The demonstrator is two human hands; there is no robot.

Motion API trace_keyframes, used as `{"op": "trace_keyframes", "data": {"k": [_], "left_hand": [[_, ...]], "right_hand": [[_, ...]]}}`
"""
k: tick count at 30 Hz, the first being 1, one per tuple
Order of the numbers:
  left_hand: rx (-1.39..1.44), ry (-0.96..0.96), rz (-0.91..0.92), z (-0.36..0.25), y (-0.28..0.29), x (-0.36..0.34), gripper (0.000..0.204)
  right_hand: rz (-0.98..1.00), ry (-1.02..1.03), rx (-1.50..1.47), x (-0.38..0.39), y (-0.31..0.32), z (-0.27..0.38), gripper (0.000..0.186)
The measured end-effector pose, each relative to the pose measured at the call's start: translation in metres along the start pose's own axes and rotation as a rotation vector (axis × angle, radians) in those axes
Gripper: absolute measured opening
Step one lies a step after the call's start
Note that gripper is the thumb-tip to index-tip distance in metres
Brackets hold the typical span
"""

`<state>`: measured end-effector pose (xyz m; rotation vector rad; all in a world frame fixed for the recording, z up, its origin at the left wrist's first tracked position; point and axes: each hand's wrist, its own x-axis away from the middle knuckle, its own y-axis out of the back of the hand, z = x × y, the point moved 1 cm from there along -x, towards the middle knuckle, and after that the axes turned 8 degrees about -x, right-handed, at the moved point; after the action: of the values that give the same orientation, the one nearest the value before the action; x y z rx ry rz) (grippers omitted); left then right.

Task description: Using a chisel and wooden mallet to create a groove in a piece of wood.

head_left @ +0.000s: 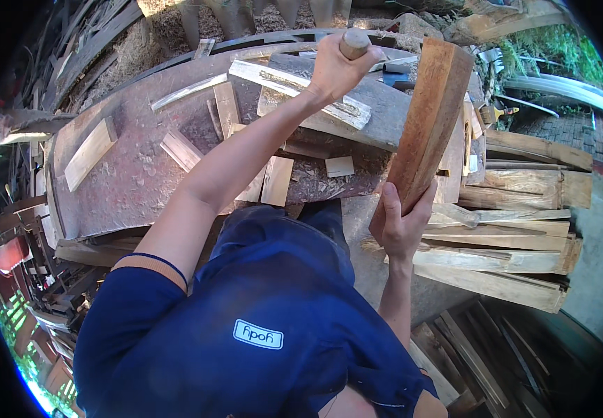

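My left hand (337, 71) is closed round an upright wooden handle (355, 43) above the far side of the workbench (134, 167). Only the handle's round top shows; the rest of that tool is hidden beneath the fist. My right hand (407, 224) grips the near end of a long, thick brown wooden block (429, 111), its far end raised beside the bench's right side. Below my left wrist, a pale narrow wood strip (273, 76) lies across a wider grey board (378, 115).
Several offcuts, including a pale block (91, 153) and a short piece (277, 181), lie on the bench among shavings. Stacked planks (496, 261) fill the right side. A paintbrush (500, 113) sits at the bench's right edge. Sawdust and timber (99, 52) lie beyond.
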<state>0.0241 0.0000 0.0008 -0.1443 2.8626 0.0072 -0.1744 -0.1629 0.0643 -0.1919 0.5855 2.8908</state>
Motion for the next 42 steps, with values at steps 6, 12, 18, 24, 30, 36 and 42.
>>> {"op": "trace_keyframes", "data": {"k": [6,12,18,24,30,36,42], "left_hand": [[0.016,0.040,0.062,0.000,-0.002,0.006,0.026],[-0.129,-0.069,0.026,-0.010,-0.012,0.023,0.025],[-0.212,-0.400,0.194,-0.011,-0.032,0.051,0.027],[-0.235,-0.389,0.212,-0.006,-0.036,0.054,0.033],[-0.228,-0.435,0.192,-0.007,-0.031,0.056,0.027],[0.012,-0.043,-0.095,-0.005,-0.008,0.024,0.011],[0.457,0.168,-0.512,0.035,0.042,-0.019,0.014]], "right_hand": [[-0.002,-0.089,-0.035,0.000,-0.003,-0.001,0.055],[-0.116,-0.067,-0.118,-0.002,-0.007,0.030,0.072],[-0.035,0.163,0.037,-0.001,-0.011,0.002,0.062],[-0.139,-0.053,-0.253,0.000,-0.010,0.026,0.056],[0.088,0.005,0.208,-0.013,-0.010,0.007,0.060],[0.032,-0.046,0.052,-0.004,-0.006,0.007,0.064],[0.044,0.055,0.075,0.003,-0.002,-0.006,0.060]]}}
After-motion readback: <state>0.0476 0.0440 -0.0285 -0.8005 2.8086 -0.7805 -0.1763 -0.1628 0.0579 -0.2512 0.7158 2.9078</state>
